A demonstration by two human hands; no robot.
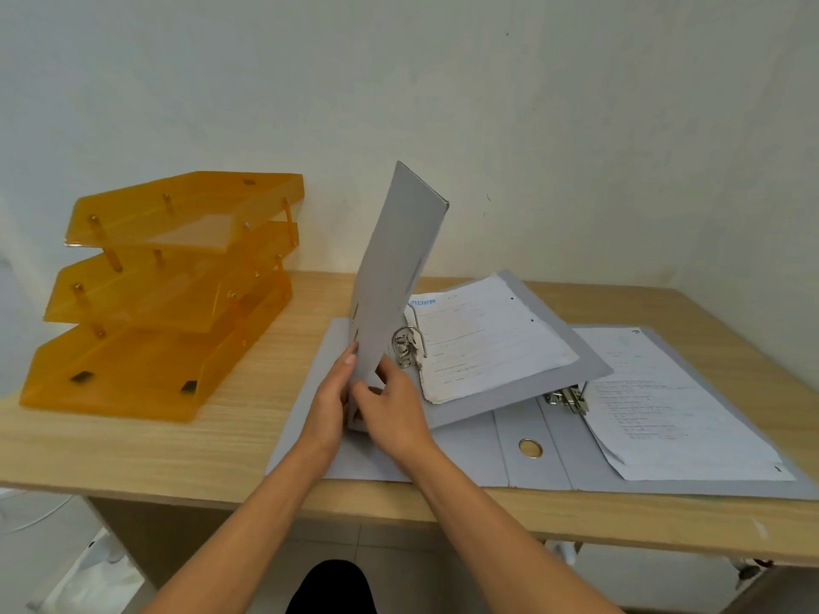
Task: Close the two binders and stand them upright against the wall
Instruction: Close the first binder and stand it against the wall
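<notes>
Two grey lever-arch binders lie on the wooden desk. The upper binder (576, 370) rests tilted on the lower one, its white pages (483, 339) showing and its front cover (394, 268) lifted nearly upright. My left hand (330, 392) grips the cover's near edge from the left. My right hand (390, 401) pinches the same edge from the right, beside the metal ring mechanism (407, 345). The lower binder (523, 449) lies fully open and flat, with sheets (664, 405) on its right half and a round finger hole in its spine.
An orange three-tier plastic letter tray (168, 281) stands at the left of the desk (133, 440). The white wall (532, 126) runs along the desk's back edge. The desk's front edge is just below the lower binder.
</notes>
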